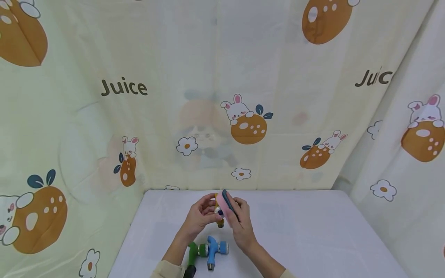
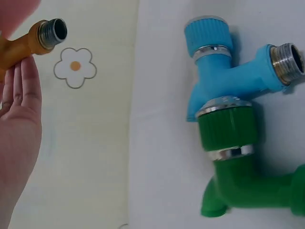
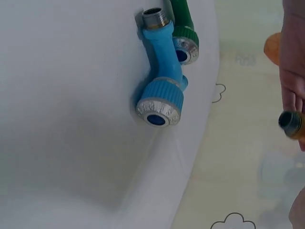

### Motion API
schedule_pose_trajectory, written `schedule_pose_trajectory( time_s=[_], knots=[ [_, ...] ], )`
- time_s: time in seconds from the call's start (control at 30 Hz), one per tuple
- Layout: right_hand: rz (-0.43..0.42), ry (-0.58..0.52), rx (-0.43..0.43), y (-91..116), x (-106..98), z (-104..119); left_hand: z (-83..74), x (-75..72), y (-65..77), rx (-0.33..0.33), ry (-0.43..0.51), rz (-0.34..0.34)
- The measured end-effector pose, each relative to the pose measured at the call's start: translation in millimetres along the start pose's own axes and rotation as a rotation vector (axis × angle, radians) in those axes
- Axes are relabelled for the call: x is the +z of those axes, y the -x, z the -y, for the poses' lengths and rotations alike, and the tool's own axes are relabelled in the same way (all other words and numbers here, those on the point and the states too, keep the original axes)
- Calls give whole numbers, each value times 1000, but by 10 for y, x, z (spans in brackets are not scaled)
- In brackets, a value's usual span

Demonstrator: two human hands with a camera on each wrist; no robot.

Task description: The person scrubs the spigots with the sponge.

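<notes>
Above the white table, my left hand (image 1: pixel 198 219) grips an orange-yellow faucet (image 1: pixel 220 223) between thumb and fingers. Its threaded metal end (image 2: pixel 53 32) shows bare in the left wrist view. My right hand (image 1: pixel 244 228) holds a sponge (image 1: pixel 222 203), pink on one face and dark blue-green on the other, with the pink face against the faucet. The hands and sponge cover much of the faucet. Below them a blue faucet (image 1: pixel 213 249) lies on the table, and a green faucet (image 1: pixel 193 253) lies beside it, partly hidden by my left forearm.
The white tabletop (image 1: pixel 306 231) runs out to both sides of the hands. Behind it hangs a cream curtain (image 1: pixel 167 116) printed with rabbits, oranges and flowers. A black piece (image 1: pixel 189 271) shows at the green faucet's near end.
</notes>
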State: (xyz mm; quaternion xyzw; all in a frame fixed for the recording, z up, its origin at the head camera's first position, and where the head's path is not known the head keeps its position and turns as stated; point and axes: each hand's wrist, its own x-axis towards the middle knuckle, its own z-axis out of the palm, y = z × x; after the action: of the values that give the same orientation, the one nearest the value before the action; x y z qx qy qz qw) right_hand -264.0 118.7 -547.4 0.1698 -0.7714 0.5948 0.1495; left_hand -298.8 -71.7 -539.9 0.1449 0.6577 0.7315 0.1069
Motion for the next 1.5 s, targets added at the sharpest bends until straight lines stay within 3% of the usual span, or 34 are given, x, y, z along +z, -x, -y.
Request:
schedule_pose_trajectory(
  time_s=[0.4,0.83,1.07,1.13,1.23,1.37,1.5],
  knots=[
    [8,116,8,-37,-21,15,-77,0,35,-5,-118,18],
    [-32,224,8,-137,-53,52,-245,117,82,51,-83,140],
    [-83,163,105,-186,-55,18,-259,147,88,31,-72,208],
    [-93,106,124,-176,-41,3,-252,136,86,19,-46,193],
    [-107,21,103,-116,-6,-13,-248,106,82,21,13,107],
    [-96,-30,-59,6,48,-7,-248,53,80,63,52,-13],
    [-49,-31,-189,66,103,22,-243,22,83,98,54,-20]
  ],
)
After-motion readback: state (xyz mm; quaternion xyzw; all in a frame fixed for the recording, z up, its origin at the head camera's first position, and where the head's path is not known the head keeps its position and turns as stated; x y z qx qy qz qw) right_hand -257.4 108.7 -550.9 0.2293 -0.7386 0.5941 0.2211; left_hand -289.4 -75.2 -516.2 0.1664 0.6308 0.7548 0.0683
